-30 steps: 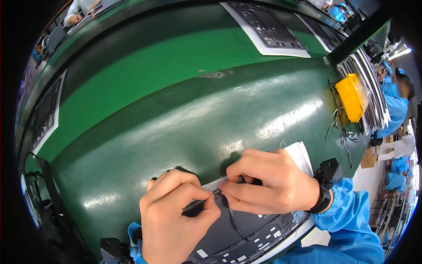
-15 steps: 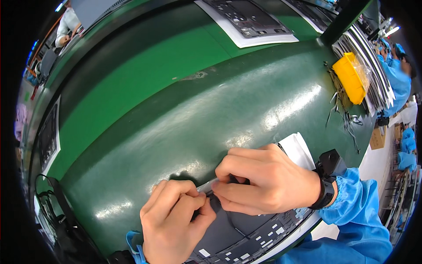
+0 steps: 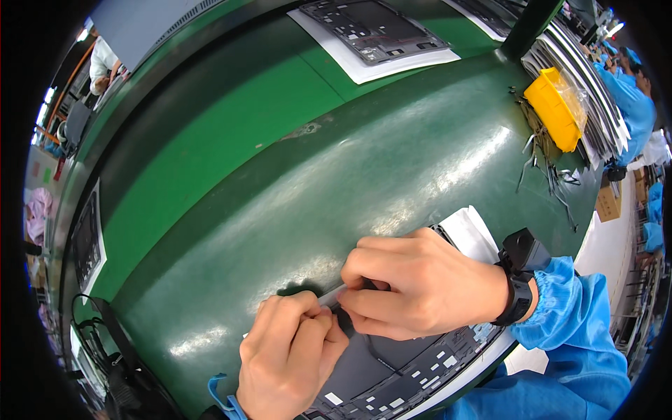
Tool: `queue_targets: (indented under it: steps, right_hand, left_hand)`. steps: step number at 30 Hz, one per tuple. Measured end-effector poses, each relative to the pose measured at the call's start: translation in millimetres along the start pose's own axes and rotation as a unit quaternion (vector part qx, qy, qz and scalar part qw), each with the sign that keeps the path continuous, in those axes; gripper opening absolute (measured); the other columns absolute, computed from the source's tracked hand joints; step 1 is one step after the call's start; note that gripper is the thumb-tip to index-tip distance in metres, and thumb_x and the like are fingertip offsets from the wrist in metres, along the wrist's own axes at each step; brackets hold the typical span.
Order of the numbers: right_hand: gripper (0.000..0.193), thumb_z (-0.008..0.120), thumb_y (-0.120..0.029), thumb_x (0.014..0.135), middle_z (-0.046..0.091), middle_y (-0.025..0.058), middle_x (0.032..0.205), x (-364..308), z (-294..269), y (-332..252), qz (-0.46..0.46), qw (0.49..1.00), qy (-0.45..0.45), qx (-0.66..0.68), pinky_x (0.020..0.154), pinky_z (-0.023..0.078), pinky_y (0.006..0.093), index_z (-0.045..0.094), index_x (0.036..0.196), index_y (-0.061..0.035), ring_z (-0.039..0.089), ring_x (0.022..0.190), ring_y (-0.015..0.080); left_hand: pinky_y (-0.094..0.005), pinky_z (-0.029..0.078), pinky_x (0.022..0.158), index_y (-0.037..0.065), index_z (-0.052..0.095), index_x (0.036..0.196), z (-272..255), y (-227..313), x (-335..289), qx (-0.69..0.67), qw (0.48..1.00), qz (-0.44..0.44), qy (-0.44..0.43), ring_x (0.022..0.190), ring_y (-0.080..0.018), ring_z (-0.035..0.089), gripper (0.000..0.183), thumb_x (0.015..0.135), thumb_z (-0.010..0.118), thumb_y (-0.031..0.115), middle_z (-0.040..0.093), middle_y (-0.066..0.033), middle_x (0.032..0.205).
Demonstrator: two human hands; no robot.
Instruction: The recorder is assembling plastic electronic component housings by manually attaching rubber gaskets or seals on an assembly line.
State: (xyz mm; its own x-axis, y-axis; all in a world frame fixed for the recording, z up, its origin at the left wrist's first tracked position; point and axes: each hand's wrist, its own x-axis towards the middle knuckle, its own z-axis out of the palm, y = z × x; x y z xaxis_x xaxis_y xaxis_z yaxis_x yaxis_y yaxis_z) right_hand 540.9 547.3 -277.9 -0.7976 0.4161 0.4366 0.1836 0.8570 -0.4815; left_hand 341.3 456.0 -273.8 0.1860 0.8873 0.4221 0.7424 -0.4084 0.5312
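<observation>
A black laptop casing panel [image 3: 360,367], dotted with small white pads, lies on white sheet material [image 3: 470,234] at the table's near side. My left hand [image 3: 290,353] is closed in a pinch at the panel's far edge. Just right of it, my right hand [image 3: 420,287] pinches at that same edge, thumb and forefinger together. A pale narrow strip shows between the two hands, along the edge. Whatever the fingertips grip is covered by the fingers. A black band with a small boxy device sits on my right wrist.
A yellow bin [image 3: 554,108] stands at the right beside a stack of sheets [image 3: 595,105], with thin metal tools [image 3: 542,157] nearby. Another panel [image 3: 371,31] lies on white sheet at the far side. A black bag with cables [image 3: 122,357] sits at lower left. Co-workers are beyond.
The view has shifted slightly. My left hand's fingers have drawn a little closer together at the panel's edge; my right hand keeps its pinch in nearly the same place.
</observation>
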Motion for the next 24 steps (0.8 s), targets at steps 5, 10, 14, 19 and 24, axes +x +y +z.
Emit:
queue_targets:
  steps: [5, 10, 14, 19, 24]
  right_hand:
    - [0.029, 0.076, -0.014, 0.075, 0.046, 0.0066, 0.079, -0.5, -0.2, 4.1, 0.01, 1.0, 0.002, 0.018, 0.042, 0.04, 0.0387, 0.051, 0.064, -0.0047, 0.054, 0.07, 0.0223]
    - [0.029, 0.077, -0.015, 0.076, 0.047, 0.0065, 0.08, 1.3, -2.2, 1.3, 0.015, 1.0, 0.0, 0.009, 0.043, 0.041, 0.039, 0.053, 0.065, -0.0051, 0.055, 0.071, 0.0223]
    - [0.028, 0.078, -0.017, 0.078, 0.048, 0.0064, 0.08, 1.0, -2.7, 0.4, 0.028, 1.0, -0.004, 0.005, 0.045, 0.042, 0.0395, 0.054, 0.066, -0.0059, 0.057, 0.072, 0.0224]
    - [0.026, 0.078, -0.017, 0.077, 0.049, 0.0059, 0.081, -1.5, -0.4, 4.0, 0.039, 0.998, -0.006, 0.04, 0.045, 0.043, 0.0393, 0.057, 0.068, -0.0063, 0.058, 0.073, 0.0219]
    - [0.023, 0.077, -0.015, 0.076, 0.049, 0.0057, 0.081, 0.8, -1.9, 0.4, 0.044, 0.999, -0.008, 0.026, 0.045, 0.042, 0.0383, 0.057, 0.068, -0.0068, 0.059, 0.072, 0.0214]
  left_hand:
    - [-0.0341, 0.049, 0.053, -0.001, 0.065, 0.084, 2.1, -1.1, 2.3, 0.085, 0.993, 0.076, -0.028, 0.069, -0.027, 0.062, 0.028, 0.063, 0.079, -0.014, 0.064, -0.0114, 0.09]
    - [-0.0323, 0.051, 0.058, -0.001, 0.067, 0.081, -4.6, 3.5, 5.4, 0.02, 0.999, -0.017, -0.038, 0.07, -0.0243, 0.064, 0.023, 0.064, 0.08, -0.011, 0.067, -0.0101, 0.089]
    - [-0.03, 0.054, 0.065, -0.002, 0.07, 0.079, -8.2, 5.4, 12.0, -0.083, 0.984, -0.149, -0.058, 0.073, -0.02, 0.068, 0.018, 0.066, 0.08, -0.008, 0.07, -0.0082, 0.088]
    - [-0.0305, 0.055, 0.069, -0.002, 0.07, 0.083, -15.4, 5.2, 17.2, -0.113, 0.978, -0.157, -0.084, 0.074, -0.0227, 0.069, 0.014, 0.073, 0.079, -0.005, 0.071, -0.0101, 0.089]
    - [-0.0307, 0.054, 0.066, -0.002, 0.07, 0.08, -15.7, 4.5, 21.0, -0.098, 0.979, -0.154, -0.09, 0.072, -0.0201, 0.068, 0.017, 0.067, 0.081, -0.007, 0.071, -0.0084, 0.089]
